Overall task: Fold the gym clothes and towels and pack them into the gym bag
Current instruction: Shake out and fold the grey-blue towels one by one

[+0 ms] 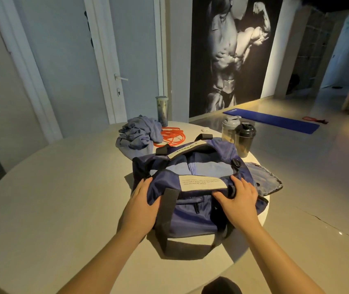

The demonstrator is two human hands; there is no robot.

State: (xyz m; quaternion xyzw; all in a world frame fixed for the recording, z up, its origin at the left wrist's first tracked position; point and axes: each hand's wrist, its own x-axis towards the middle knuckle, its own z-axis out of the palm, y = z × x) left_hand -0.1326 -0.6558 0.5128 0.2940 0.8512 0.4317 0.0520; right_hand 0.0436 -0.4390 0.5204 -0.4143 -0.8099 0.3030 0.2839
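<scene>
Mid-packing: L hand [146, 201] & R hand [240, 201] pressed flat, fingers straight, on near side of open navy nylon gym bag [190, 219] on pale round table [63, 198], folded pale-blue cloth [207, 166] inside; next prob. called for folding crumpled grey-blue garment [139, 134] far left.

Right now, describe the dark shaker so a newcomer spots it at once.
On the round white table, look past the right end of the navy gym bag, where two shakers stand together. The dark shaker is the nearer, right-hand one, with a black lid and smoky body; its neighbour is pale with a grey lid.
</scene>
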